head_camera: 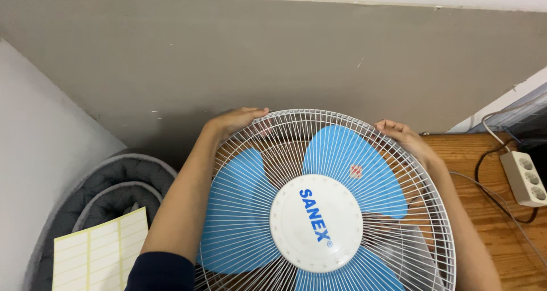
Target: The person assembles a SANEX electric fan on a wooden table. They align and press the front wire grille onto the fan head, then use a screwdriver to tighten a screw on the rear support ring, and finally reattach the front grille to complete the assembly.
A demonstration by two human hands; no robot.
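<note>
Seen from above, resting on a wooden tabletop (pixel 490 234): a fan (pixel 327 205) with white wire guard, blue blades and a round white hub cap in the middle. Left hand (pixel 238 120) curled over the guard's upper-left rim, fingers hooked onto the wires, grip closed on the fan. Right hand (pixel 401 136) laid on the guard's upper-right rim, fingers bent over the edge, grip likewise holding the fan. Both forearms stretched along the fan's two sides, a dark sleeve (pixel 161 271) showing at the fan's lower left. Beyond the fan, past both hands, a grey wall (pixel 273 57) with a white strip on top. Right of the fan, near the tabletop's far edge, a white power strip (pixel 524 178) with a dark cable (pixel 484 171) looping beside it and a pale cable running from it toward the wall. Left of the fan, lower down, a grey padded cushion (pixel 119 180), and on it, just beside the left forearm, a yellow sheet of blank labels (pixel 101 254).
</note>
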